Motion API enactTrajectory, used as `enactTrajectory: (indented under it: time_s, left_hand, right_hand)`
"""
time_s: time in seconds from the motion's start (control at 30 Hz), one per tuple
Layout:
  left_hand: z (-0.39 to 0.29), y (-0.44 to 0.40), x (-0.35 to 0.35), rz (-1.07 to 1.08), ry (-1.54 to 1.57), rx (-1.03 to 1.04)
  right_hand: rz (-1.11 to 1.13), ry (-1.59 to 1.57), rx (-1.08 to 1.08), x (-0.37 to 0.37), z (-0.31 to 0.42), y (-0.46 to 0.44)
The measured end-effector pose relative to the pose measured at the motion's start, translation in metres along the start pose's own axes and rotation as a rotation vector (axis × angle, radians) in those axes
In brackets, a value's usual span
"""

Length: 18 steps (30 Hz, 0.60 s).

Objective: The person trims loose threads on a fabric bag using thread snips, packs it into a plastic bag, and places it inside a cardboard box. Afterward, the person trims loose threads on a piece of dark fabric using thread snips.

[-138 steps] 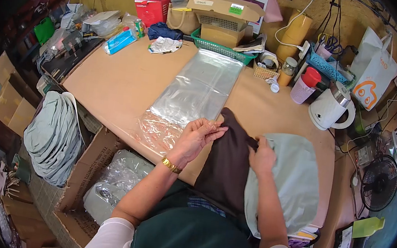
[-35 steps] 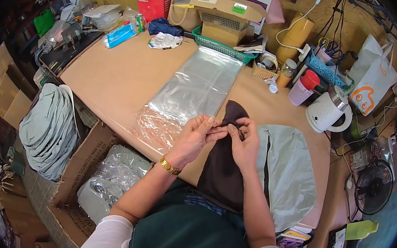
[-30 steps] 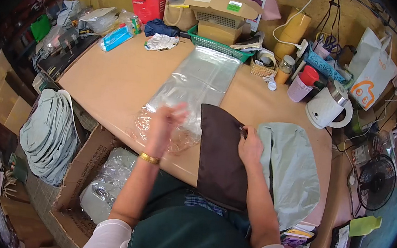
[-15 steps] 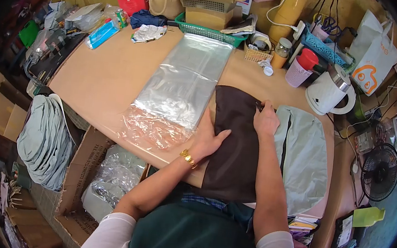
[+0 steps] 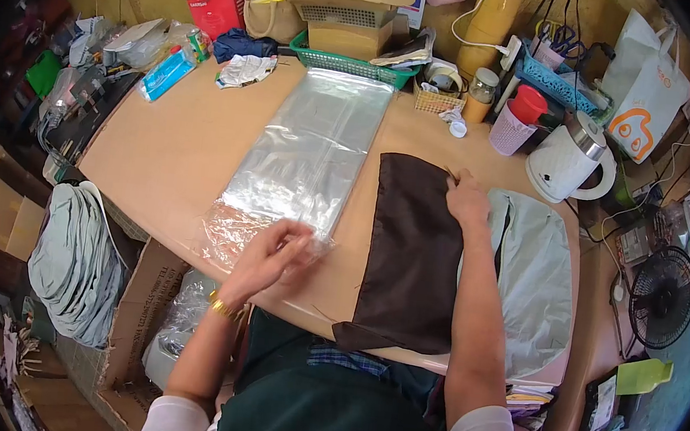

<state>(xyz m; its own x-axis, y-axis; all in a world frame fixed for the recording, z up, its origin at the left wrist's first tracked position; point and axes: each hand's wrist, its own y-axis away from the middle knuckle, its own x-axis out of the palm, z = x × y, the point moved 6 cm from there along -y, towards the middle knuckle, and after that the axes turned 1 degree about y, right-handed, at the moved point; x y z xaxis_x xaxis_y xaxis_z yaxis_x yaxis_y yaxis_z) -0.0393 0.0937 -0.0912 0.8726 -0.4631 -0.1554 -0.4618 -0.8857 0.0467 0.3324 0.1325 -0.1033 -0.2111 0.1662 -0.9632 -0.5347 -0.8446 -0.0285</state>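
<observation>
My left hand (image 5: 268, 262) is over the near end of a stack of clear plastic bags (image 5: 310, 145), its fingers loosely bent and apart. Whether the fingertips touch the plastic is hard to see. A dark brown piece of cloth (image 5: 412, 256) lies flat in front of me, its lower left corner folded out at the table edge. At its upper right corner rests my right hand (image 5: 469, 199), closed, with a small dark, thin item showing at the fingertips. Beside my right forearm lies a pale grey cloth piece (image 5: 531, 286) with a dark line along it.
The table (image 5: 176, 139) holds a green basket (image 5: 352, 69) with boxes at the back. A white kettle (image 5: 565, 159), a pink cup (image 5: 509, 132) and a blue basket (image 5: 561, 78) stand back right. A fan (image 5: 662, 295) is far right. Grey cloths (image 5: 80, 255) are piled left, near a cardboard box (image 5: 141, 312).
My left hand has left the brown cloth and moved left to the near end of the plastic bags. My right hand stays at the cloth's upper right corner. The view has shifted slightly.
</observation>
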Motion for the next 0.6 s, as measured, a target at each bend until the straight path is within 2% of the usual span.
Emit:
enactTrajectory:
  time_s: [0.07, 0.1, 0.17, 0.2, 0.23, 0.27, 0.3, 0.33, 0.4, 0.43, 0.53, 0.6]
  left_hand:
    - [-0.005, -0.032, 0.020, -0.004, 0.000, 0.054]
    - [-0.007, -0.042, 0.034, -0.003, 0.013, 0.031]
    - [0.017, -0.058, 0.058, -0.065, -0.298, 0.216]
    - [0.005, -0.050, 0.070, -0.059, -0.300, 0.196]
    - [-0.002, -0.039, 0.089, 0.049, -0.465, 0.108]
    - [-0.002, -0.028, 0.105, 0.166, -0.627, 0.018]
    - [0.010, -0.022, 0.111, 0.048, -0.586, 0.161]
    - [0.017, -0.021, 0.109, 0.062, -0.587, 0.147]
    - [0.026, -0.015, 0.104, 0.327, -0.504, -0.041]
    - [0.017, -0.011, 0.094, 0.289, -0.385, 0.004]
    - [0.032, 0.001, 0.057, 0.167, -0.310, 0.035]
    - [0.034, 0.011, 0.040, 0.129, -0.244, -0.028]
  right_hand:
    - [-0.109, -0.305, -0.176, -0.007, 0.025, 0.020]
    - [-0.122, -0.299, -0.231, -0.008, 0.036, 0.040]
    - [-0.047, -0.245, -0.247, 0.000, 0.046, 0.073]
    - [-0.044, -0.217, -0.268, 0.006, 0.046, 0.084]
    - [-0.025, -0.220, -0.260, 0.017, 0.041, 0.086]
    - [-0.110, -0.243, -0.307, 0.020, 0.037, 0.090]
    - [-0.199, -0.265, -0.351, 0.023, 0.032, 0.095]
    - [-0.185, -0.266, -0.338, 0.030, 0.027, 0.093]
    - [-0.222, -0.265, -0.340, 0.029, 0.026, 0.087]
    - [-0.215, -0.273, -0.331, 0.029, 0.027, 0.087]
    - [-0.210, -0.283, -0.317, 0.028, 0.026, 0.087]
    - [-0.191, -0.277, -0.296, 0.028, 0.027, 0.086]
